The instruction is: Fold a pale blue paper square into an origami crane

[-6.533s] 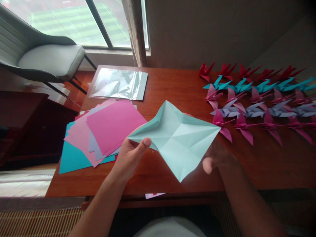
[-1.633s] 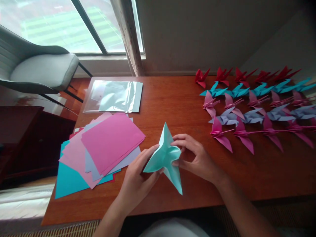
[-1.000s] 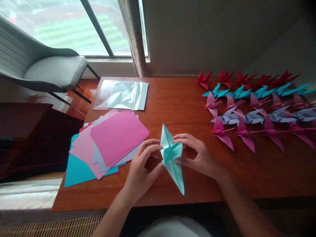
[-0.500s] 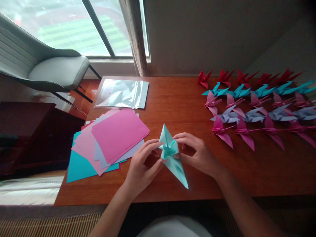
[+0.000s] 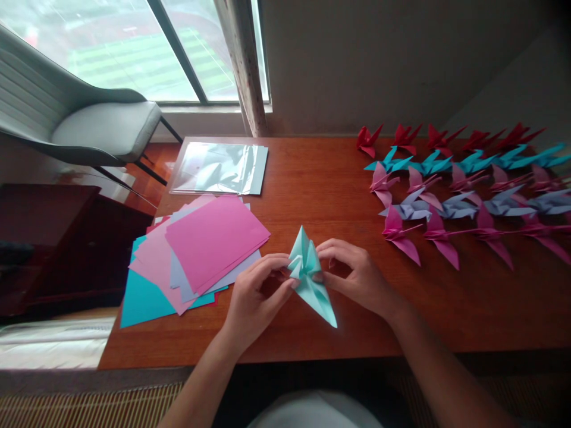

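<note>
I am holding a partly folded mint paper [image 5: 314, 291] just below the centre of the frame, over the table [image 5: 428, 321]. My left hand [image 5: 259, 291] is grasping its left edge, the thumb pressing in front and the fingers curling behind. My right hand [image 5: 357, 274] is grasping the opposite edge, thumb and fingers pinching it. The paper is standing tilted, one point aiming toward the top of the frame and a longer one slanting to the lower right; creased flaps are gathering in its middle. Whether its underside is touching the table, I cannot tell.

At centre left, a fanned pile of coloured sheets [image 5: 218, 241] is lying near my left hand, bright pink on top, with lilac, pale pink, teal and red showing beneath. Above the pile, a clear plastic packet [image 5: 216, 169] is lying flat and catching light.

At the upper right, folded paper birds are standing in rows: red birds [image 5: 367, 141], blue birds [image 5: 430, 163], pale pink birds [image 5: 381, 185], lilac birds [image 5: 413, 208] and bright pink birds [image 5: 399, 232]. A chair [image 5: 107, 128] is standing at the upper left.
</note>
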`<state>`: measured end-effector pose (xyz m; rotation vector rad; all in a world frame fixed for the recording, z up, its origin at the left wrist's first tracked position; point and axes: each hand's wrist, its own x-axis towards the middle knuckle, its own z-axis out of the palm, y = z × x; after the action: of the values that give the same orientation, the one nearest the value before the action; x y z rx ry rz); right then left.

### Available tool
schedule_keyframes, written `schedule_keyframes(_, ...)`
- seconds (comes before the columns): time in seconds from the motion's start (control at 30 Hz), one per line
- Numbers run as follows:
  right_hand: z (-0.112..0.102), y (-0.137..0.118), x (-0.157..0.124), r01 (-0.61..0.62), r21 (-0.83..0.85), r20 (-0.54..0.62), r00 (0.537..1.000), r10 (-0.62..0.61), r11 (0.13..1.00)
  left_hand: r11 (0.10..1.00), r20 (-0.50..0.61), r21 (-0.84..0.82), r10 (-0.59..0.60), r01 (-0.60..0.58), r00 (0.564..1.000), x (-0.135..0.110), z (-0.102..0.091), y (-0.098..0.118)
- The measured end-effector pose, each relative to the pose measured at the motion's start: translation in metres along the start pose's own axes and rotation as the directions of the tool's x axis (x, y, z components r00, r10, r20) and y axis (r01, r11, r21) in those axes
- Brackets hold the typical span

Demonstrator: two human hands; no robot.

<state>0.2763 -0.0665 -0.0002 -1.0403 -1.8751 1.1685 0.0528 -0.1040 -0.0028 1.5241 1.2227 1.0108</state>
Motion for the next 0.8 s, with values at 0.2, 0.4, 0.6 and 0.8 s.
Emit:
schedule_keyframes(0.2,-0.0002,-0.0013,0.0007,-0.007,0.024,0.017,1.0,0.007,1.0,0.999,0.012,-0.032,-0.027,0.027,1.0,-0.0002,0.0001,-0.0006)
schedule_keyframes(0.4,-0.0006,-0.0028,0.0011,-0.013,0.035,0.037,0.999,0.012,0.999,1.0,0.006,-0.019,0.001,-0.001,1.0,0.0009,0.0005,0.0008)
schedule_keyframes(0.6,-0.0022,-0.0049,0.0006,-0.066,0.025,0.046,0.997,0.065,0.998,0.998,-0.012,0.022,0.066,-0.066,0.998,0.0028,0.0,0.0042)
schedule_keyframes(0.8,-0.0029,-0.0046,0.0004,-0.063,0.03,0.053,0.997,0.061,0.998,0.998,-0.016,0.028,0.055,-0.055,0.998,0.0033,-0.001,0.0052)
